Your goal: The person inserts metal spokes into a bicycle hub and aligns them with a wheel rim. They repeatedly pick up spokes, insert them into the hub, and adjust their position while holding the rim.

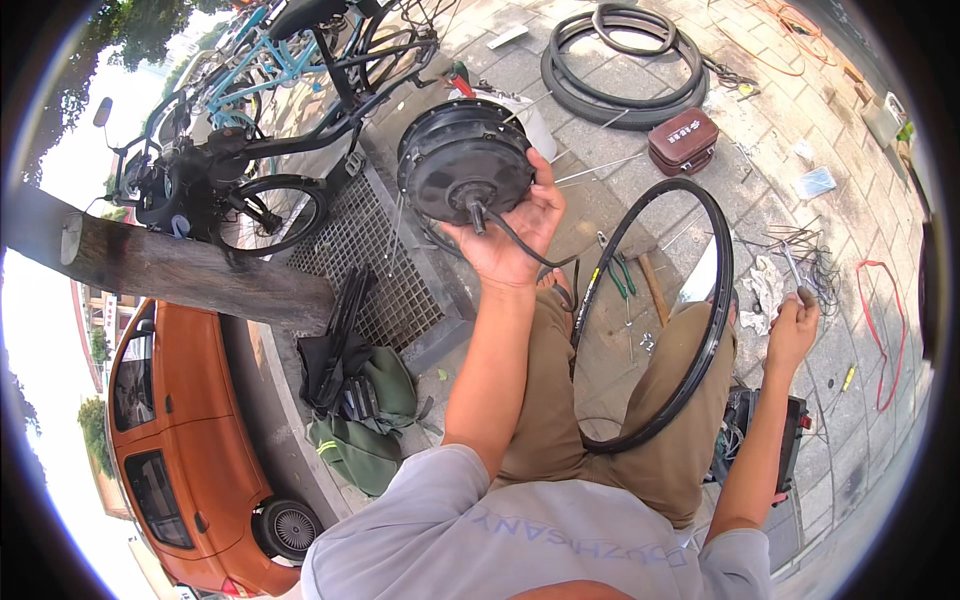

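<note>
My left hand (510, 235) is raised and closed around the lower side of a black hub motor (465, 150), with its axle and cable turned toward me. The cable (520, 238) hangs past my wrist. Across my thighs leans a bare black wheel rim (728, 260), touched by neither hand. Out to the right, my right hand (796, 325) has its fingers closed round the lower end of a slim metal tool (790, 262), whose exact kind I cannot make out. Beside that tool lie a white rag (765, 288) and a bundle of dark wires (822, 265).
Green-handled pliers (622, 280) and a hammer (654, 288) lie between my legs. Ahead are stacked tyres (625, 112) and a brown case (683, 141). Left stand a metal grate (385, 280), green bag (365, 440), tree trunk (180, 265) and parked bike (265, 205). A toolbox (790, 440) sits by my right forearm.
</note>
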A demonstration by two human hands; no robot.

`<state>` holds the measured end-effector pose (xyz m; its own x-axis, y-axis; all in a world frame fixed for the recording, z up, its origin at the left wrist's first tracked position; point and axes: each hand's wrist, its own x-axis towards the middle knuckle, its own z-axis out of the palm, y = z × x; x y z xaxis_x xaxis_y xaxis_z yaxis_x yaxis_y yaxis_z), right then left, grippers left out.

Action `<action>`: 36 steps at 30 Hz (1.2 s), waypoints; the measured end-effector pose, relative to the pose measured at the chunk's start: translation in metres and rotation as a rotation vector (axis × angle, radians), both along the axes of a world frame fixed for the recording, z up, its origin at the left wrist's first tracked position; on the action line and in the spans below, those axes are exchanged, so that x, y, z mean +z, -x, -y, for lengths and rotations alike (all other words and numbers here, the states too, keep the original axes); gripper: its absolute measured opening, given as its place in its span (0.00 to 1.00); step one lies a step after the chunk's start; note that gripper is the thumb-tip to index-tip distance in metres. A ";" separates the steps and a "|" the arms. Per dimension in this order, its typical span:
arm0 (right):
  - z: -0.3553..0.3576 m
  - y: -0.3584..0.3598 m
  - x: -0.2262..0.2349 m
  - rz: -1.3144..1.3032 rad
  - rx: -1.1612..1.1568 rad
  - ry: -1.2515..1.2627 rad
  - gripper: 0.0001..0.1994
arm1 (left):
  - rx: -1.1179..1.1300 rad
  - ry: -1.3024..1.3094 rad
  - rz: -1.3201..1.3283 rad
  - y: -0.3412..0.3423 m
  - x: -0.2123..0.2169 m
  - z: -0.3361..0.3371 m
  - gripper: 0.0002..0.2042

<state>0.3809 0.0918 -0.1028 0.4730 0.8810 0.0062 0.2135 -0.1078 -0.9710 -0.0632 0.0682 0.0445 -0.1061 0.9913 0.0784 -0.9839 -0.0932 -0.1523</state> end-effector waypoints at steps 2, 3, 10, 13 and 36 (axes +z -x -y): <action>0.038 -0.022 -0.058 -0.014 -0.127 0.419 0.22 | 0.023 0.040 -0.042 -0.004 0.009 -0.005 0.36; 0.053 -0.019 -0.080 -0.033 -0.109 0.508 0.22 | 0.026 0.077 -0.056 -0.007 0.012 -0.005 0.32; 0.171 0.014 -0.199 0.355 0.527 0.978 0.18 | -0.021 0.104 -0.028 0.006 0.001 0.001 0.42; 0.208 0.037 -0.241 0.406 0.477 0.968 0.15 | -0.063 0.101 -0.076 -0.003 0.003 -0.005 0.38; 0.115 0.052 -0.299 0.906 1.100 0.856 0.14 | -0.088 0.214 -0.297 -0.014 -0.016 -0.002 0.38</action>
<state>0.3292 -0.0233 -0.4016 -0.2231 0.6623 -0.7152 0.9682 0.0654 -0.2415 -0.0496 0.0701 0.0289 -0.0234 0.9929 -0.1165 -0.9880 -0.0051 0.1545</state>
